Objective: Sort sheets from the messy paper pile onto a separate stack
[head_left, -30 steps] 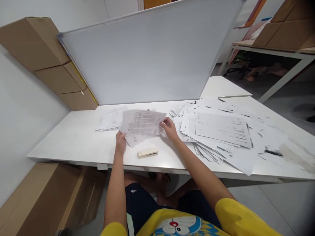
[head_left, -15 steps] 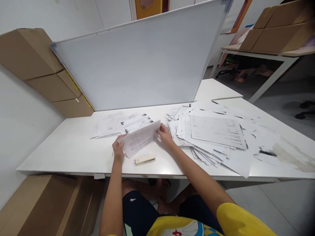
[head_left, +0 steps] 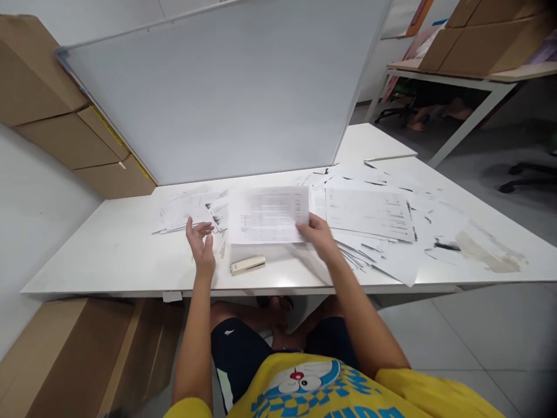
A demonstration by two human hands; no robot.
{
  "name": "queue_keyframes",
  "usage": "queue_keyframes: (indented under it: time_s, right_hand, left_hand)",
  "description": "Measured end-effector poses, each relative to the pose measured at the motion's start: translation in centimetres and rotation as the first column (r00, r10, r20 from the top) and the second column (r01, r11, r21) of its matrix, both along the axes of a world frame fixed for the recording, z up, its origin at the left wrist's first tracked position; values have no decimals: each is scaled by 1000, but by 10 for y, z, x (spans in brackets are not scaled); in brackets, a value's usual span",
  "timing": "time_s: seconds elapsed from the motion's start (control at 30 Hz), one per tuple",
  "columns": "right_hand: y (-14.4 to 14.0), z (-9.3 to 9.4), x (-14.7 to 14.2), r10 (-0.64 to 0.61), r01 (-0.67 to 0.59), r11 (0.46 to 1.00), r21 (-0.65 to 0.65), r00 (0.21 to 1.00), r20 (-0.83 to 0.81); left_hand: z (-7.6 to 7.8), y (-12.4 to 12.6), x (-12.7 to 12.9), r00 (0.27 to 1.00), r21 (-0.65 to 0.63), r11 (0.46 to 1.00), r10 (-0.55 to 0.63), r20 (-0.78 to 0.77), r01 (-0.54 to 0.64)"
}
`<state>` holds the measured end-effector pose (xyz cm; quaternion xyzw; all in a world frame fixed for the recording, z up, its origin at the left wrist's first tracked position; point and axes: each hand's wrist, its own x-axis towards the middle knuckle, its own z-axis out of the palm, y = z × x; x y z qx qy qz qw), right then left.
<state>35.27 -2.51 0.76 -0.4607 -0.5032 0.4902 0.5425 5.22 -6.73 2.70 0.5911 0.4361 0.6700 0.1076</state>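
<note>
Over the desk (head_left: 122,249), in the head view, the paper (head_left: 270,216) is pinched near its lower right corner by my right hand (head_left: 317,234); my left hand (head_left: 201,244), loosely spread, holds nothing beside its left edge. It should be light, floppy, easily creased, best held by opposite edges.

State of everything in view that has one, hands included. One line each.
Left hand: open, holding nothing, apart from the sheet.
Right hand: closed on the printed sheet.
Printed sheet: gripped near its lower right corner, unfolded.
Stapler: lying on the desk, unheld.
Left papers: lying loosely overlapped.
Right papers: spread, edges fanned.
Whiteboard: upright, no writing visible.
Left boxes: stacked.
</note>
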Motion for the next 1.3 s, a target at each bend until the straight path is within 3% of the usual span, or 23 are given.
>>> queue_keyframes:
  time_s: [0.07, 0.17, 0.33, 0.47, 0.67, 0.83, 1.03, 1.13, 1.3]
  right_hand:
    - [-22, -1, 32, -32, 36, 995, -96, 999, 43]
    - [-49, -6, 66, -76, 112, 968, -224, 984, 160]
    - [-80, -12, 85, 22, 78, 941, -328, 956, 292]
    - [-97, -21, 92, 75, 42, 928, -369, 952, 297]
    - [-107, -22, 87, 91, 37, 949, -314, 919, 384]
    - [-110, -15, 87, 92, 64, 963, -262, 837, 539]
    - [-114, -16, 93, 83, 76, 971, -228, 784, 615]
    - [-113, -12, 91, 108, 52, 969, -243, 792, 601]
    - [-111, -9, 87, 144, 8, 955, -296, 861, 487]
  left_hand:
    - [11, -13, 18, 987, -37, 999, 9, -163, -15]
    - [17, -20, 51, 911, -231, 973, -86, -402, -10]
    - [2, -1, 91, 750, -472, 870, -216, -625, -143]
    - [-8, 6, 97, 652, -529, 833, -314, -690, -159]
    - [-1, 4, 94, 674, -644, 754, -411, -614, -127]
    - [-5, 9, 91, 737, -640, 765, -392, -550, -71]
    - [-10, 10, 87, 807, -623, 782, -385, -448, 28]
    - [-12, 10, 88, 765, -608, 794, -379, -521, -21]
    - [-18, 12, 95, 596, -537, 831, -359, -719, -147]
